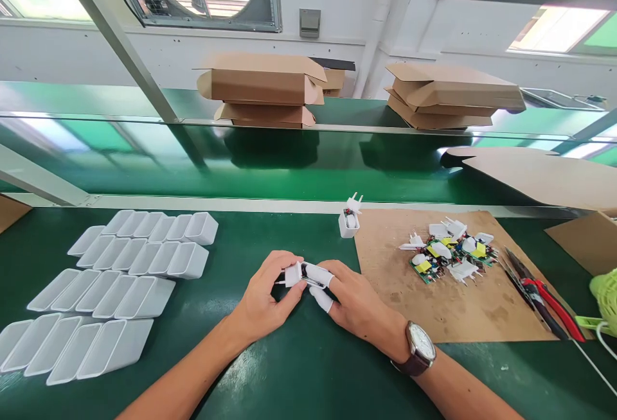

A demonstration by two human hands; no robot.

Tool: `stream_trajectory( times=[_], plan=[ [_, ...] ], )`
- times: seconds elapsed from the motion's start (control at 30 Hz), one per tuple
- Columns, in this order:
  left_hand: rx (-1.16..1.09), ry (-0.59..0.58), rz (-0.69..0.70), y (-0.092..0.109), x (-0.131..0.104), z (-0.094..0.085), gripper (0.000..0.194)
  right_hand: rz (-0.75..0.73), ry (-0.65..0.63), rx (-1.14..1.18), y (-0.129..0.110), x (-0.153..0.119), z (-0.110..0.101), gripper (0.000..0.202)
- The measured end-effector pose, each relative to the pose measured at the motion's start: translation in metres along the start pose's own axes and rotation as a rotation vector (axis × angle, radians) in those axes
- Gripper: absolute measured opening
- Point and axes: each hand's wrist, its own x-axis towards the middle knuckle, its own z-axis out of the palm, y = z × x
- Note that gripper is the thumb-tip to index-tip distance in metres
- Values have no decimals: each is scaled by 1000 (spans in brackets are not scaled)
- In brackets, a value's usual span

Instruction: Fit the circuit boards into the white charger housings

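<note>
In front of me, my left hand (270, 295) pinches a white power adapter plug (292, 275), its pins pointing left and dark electronic parts showing on its right side. My right hand (354, 298), with white covers on the thumb and a finger and a watch on the wrist, grips the same piece from the right; its fingertips hide part of it. Beyond the hands, a white adapter case (349, 223) stands upright with a plug and parts sticking out of the top. Rows of white open plastic cases (139, 295) lie to the left of my left hand.
On a brown cardboard sheet (400, 304) at right lies a heap of plug circuit boards (450, 250). Beside it are red-handled pliers (554, 304), tweezers (523, 285) and a green yarn-like bundle (606, 301). Folded cartons (263, 86) sit on the shelf behind.
</note>
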Motion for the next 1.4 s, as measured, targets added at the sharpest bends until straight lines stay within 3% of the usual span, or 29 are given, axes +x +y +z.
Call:
stream_trajectory(
  times=[0.2, 0.3, 0.4, 0.5, 0.6, 0.77, 1.07, 1.17, 1.23, 1.33, 1.4],
  plan=[
    [12, -9, 27, 0, 1, -1, 26, -7, 83, 193, 12, -3, 1, 34],
    [-16, -8, -85, -3, -1, 2, 33, -39, 80, 269, 15, -2, 2, 31],
    [-132, 42, -193, -7, -5, 8, 71, 116, 137, 463, 12, 1, 4, 29],
    [-166, 61, -106, -6, -9, 15, 108, 424, 94, 875, 5, 5, 7, 35],
    [-100, 80, -3, -1, -13, 21, 98, 628, -33, 1214, -4, 8, 8, 44],
    [-51, 144, 80, 5, -13, 22, 83, 704, -64, 1394, -12, 12, 5, 44],
    [38, 125, 120, 9, -10, 17, 76, 694, -77, 1329, -10, 14, 6, 48],
    [158, 163, 129, 9, -9, 16, 80, 577, 49, 1111, -11, 11, 8, 44],
    [257, 190, 81, 5, -9, 16, 80, 419, 128, 902, -12, 9, 6, 38],
    [276, 168, -73, -7, -6, 15, 79, 194, 278, 571, -5, 7, -1, 29],
    [206, 163, -198, -15, 2, 15, 76, 175, 455, 380, 9, 7, -8, 30]
  ],
)
